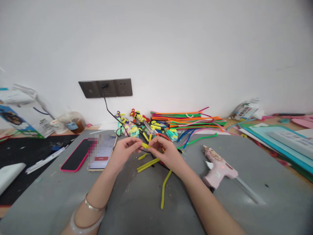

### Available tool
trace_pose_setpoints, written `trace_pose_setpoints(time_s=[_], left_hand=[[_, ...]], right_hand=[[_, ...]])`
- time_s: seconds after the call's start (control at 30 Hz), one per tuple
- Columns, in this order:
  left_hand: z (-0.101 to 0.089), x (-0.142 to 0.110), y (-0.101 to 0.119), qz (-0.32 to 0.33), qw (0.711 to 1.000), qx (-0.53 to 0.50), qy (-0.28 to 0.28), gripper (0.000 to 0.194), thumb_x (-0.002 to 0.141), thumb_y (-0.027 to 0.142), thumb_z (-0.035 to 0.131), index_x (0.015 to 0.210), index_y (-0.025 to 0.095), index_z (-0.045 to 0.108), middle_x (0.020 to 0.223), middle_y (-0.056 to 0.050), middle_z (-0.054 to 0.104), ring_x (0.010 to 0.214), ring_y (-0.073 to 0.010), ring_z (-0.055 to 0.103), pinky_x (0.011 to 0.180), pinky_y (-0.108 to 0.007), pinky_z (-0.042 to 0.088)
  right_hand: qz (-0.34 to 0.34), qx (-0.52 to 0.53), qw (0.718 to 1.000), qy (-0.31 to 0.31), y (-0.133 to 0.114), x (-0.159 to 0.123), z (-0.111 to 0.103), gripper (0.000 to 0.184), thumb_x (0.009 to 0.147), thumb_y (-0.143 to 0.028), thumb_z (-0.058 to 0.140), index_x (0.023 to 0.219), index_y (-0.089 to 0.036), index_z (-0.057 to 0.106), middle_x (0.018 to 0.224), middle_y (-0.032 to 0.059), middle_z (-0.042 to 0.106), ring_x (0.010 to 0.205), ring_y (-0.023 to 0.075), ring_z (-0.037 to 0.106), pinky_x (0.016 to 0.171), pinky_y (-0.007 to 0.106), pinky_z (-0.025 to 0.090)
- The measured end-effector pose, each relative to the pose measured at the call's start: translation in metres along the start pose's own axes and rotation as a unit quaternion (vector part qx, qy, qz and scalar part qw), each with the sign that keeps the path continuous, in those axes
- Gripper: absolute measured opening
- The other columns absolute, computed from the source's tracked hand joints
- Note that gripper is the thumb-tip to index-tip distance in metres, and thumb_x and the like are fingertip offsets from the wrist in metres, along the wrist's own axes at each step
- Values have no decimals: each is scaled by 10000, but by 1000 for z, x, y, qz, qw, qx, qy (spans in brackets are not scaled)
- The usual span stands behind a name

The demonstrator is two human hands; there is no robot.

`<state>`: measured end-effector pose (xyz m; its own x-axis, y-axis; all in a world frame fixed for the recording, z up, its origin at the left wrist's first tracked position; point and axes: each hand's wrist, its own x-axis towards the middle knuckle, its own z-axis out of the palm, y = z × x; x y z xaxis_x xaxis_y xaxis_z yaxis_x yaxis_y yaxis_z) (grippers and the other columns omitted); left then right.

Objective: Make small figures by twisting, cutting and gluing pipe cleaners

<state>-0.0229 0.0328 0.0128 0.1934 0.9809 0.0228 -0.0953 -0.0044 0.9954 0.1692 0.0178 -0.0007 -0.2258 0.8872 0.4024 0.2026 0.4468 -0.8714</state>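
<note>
Between my two hands is a yellow pipe cleaner [146, 145], bent so that one end sticks up. My left hand [127, 150] pinches its left part between thumb and fingers. On the other side my right hand [164, 150] pinches it close to the bend, fingertips nearly meeting those of the left. Below the hands, yellow pipe cleaner pieces [148, 165] lie on the grey mat [137, 202], and a longer curved yellow pipe cleaner [164, 192] lies nearer to me. Pliers [148, 128] rest just behind my fingers among small pipe cleaner figures [137, 116].
A pink glue gun [218, 168] with a clear stick lies at right. Bundled coloured pipe cleaners [188, 119] lie along the wall. Two phones, one pink-edged [77, 156] and one lit [104, 153], lie at left. A black cord [107, 109] runs from the socket behind my hands.
</note>
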Motion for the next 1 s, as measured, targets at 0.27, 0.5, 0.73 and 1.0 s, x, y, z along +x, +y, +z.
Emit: trace_pose_setpoints(time_s=[0.27,0.5,0.73,1.0], left_hand=[[5,-1,8,0,999,-42,-10,292,636,391,903,749,156,773,662,-9,717,595,-107,629,596,-198,511],[4,-3,7,-29,996,-81,-29,312,597,362,930,755,139,779,652,-7,717,573,-94,631,590,-186,498],[3,-6,7,-89,983,-127,-95,281,611,314,932,748,126,776,637,-5,699,547,-76,618,559,-163,490],[4,-8,9,-128,973,-152,-117,315,574,321,949,715,117,755,643,2,690,514,-57,602,525,-137,481]], right_hand=[[20,33,999,-14,-4,0,-8,112,857,-289,661,813,-186,666,774,8,631,689,148,518,655,285,402],[16,64,996,-62,-6,0,-11,85,868,-245,658,809,-185,674,800,8,625,741,154,525,711,293,396],[9,147,981,-130,-12,-2,-14,158,881,-318,715,809,-180,688,806,12,618,749,149,541,717,284,407],[22,241,961,-133,-8,-3,-9,263,778,-412,828,767,-180,706,738,6,633,673,132,519,646,266,404]])
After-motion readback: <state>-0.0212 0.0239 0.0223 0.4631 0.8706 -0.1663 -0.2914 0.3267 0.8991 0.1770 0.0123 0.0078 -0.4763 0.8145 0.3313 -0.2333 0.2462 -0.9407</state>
